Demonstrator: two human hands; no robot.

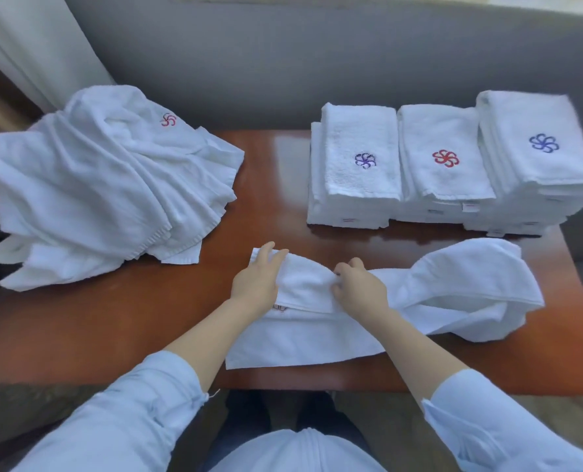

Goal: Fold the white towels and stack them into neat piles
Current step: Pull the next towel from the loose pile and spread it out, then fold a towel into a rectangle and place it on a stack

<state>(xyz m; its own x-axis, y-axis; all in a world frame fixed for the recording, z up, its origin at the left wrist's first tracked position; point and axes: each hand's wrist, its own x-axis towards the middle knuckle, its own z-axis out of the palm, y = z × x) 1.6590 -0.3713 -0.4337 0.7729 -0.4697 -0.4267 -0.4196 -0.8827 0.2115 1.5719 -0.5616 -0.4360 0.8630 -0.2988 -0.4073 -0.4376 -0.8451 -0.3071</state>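
A person in pale blue sleeves (140, 413) worked a long white terry towel (317, 335) at the near edge of a glossy red-brown wooden bench (276, 206). The left grip (259, 281) lay flat, fingers straight, pressing the towel's left end. The right grip (359, 291) pinched a fold at its middle, and the right end lay bunched. A clean fold would likely call for smoothing that bunched end and squaring the edges first. Three piles of folded white towels (443, 165) stood far right, one loose heap of unfolded white towels (96, 192) far left.
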